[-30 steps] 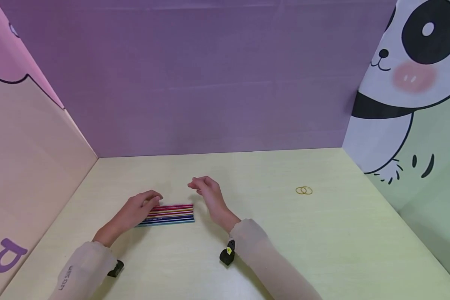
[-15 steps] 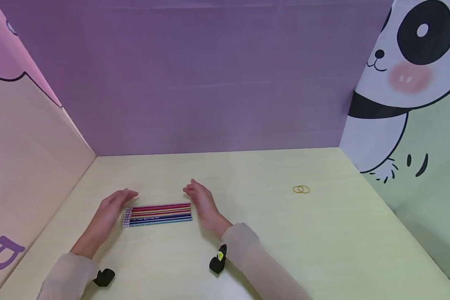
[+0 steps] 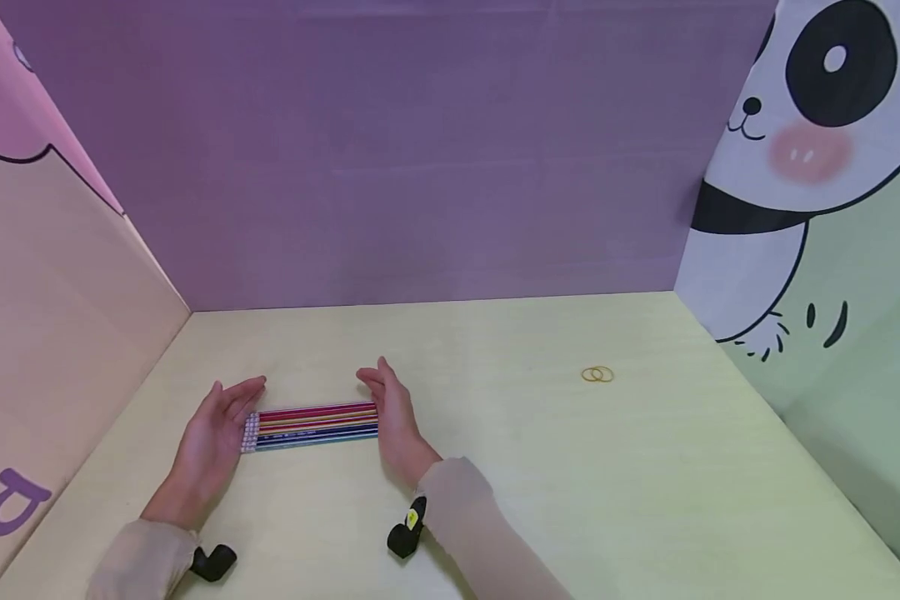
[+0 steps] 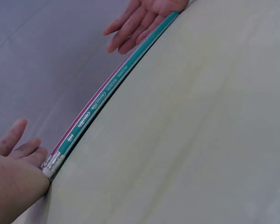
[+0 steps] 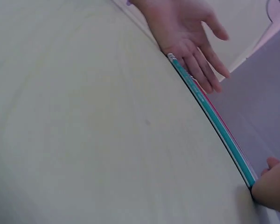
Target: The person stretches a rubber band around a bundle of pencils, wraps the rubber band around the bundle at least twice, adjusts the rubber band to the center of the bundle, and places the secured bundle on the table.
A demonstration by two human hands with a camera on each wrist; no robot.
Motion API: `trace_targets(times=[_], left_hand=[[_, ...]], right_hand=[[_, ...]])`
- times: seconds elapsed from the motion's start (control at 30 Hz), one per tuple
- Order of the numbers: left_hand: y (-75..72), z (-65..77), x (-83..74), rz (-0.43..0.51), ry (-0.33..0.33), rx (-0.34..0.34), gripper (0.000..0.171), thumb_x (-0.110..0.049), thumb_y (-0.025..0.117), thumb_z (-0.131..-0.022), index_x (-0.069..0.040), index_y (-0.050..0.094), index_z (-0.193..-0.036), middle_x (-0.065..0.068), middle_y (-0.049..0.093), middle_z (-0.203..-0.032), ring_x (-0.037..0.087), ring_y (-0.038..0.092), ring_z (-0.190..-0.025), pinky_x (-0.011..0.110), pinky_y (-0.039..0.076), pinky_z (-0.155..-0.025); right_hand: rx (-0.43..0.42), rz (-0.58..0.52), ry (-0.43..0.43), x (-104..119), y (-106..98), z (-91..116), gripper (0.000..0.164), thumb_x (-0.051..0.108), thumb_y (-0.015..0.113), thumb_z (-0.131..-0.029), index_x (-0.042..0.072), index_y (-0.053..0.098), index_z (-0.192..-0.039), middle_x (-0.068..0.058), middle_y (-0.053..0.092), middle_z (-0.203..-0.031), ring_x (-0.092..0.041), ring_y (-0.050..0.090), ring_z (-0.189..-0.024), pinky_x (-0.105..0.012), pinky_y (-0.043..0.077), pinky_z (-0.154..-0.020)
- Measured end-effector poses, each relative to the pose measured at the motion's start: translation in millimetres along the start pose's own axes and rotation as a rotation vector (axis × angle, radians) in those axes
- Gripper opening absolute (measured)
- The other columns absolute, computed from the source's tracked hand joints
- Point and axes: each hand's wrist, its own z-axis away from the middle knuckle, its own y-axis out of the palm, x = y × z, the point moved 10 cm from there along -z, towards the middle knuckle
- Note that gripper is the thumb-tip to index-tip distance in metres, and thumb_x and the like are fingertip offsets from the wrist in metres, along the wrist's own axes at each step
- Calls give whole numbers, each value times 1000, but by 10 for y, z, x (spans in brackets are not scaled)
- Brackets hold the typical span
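Observation:
A row of several pencils [image 3: 317, 425] in red, yellow, blue and teal lies side by side on the table. Their pale eraser ends face left, where my left hand [image 3: 208, 437] stands on edge against them, fingers extended. At the opposite ends my right hand [image 3: 399, 421] touches the row with its palm side, fingers fairly straight. From the left wrist view, a teal pencil [image 4: 102, 96] is nearest, and the left hand [image 4: 16, 179] meets its eraser end. The right wrist view shows the same teal pencil [image 5: 214, 122] running between both hands.
Two thin yellow rubber bands [image 3: 597, 374] overlap on the pale table [image 3: 540, 483], off to the right. A purple wall [image 3: 435, 158] closes the back, with printed panels on the left and right sides.
My left hand has drawn back from over the pencils to their eraser ends, uncovering them. My right hand has come in from the right to touch the other ends.

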Motion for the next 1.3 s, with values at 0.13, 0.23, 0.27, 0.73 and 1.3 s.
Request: trace_targets(times=[0.13,0.23,0.27,0.73,1.3], left_hand=[[34,30,-41,143,44,92,55,-38,22,-110,-5,28,-154,-2,37,-152,14,2,-153,31,-8,-118],[65,24,-111,203,76,136,57,-36,19,-110,-3,23,-156,-1,37,-154,20,-17,-152,30,-16,-117],[74,19,-129,210,78,141,57,-37,19,-110,-3,22,-156,-1,37,-153,21,-20,-151,30,-17,-117],[118,38,-77,147,22,97,60,-43,21,-109,-5,28,-154,-6,41,-149,20,-10,-153,31,-11,-119],[4,124,-320,-239,-42,83,55,-44,22,-109,-11,37,-151,0,30,-156,20,2,-153,45,-16,-119]], right_hand=[[65,-99,21,-5,-11,-9,63,57,45,-99,3,56,-129,-11,56,-140,-25,38,-142,-37,20,-122],[91,-115,19,35,-7,0,65,58,44,-99,2,55,-131,-13,54,-143,-26,35,-144,-38,18,-122],[91,-116,14,53,-7,5,66,58,44,-98,3,54,-132,-12,54,-144,-26,34,-144,-39,17,-122],[74,-91,0,92,12,56,65,56,44,-99,7,49,-142,-10,50,-148,-26,31,-146,-42,14,-123],[113,240,23,258,-19,-11,52,45,51,-100,6,53,-135,-9,52,-141,-25,43,-136,-43,29,-117]])
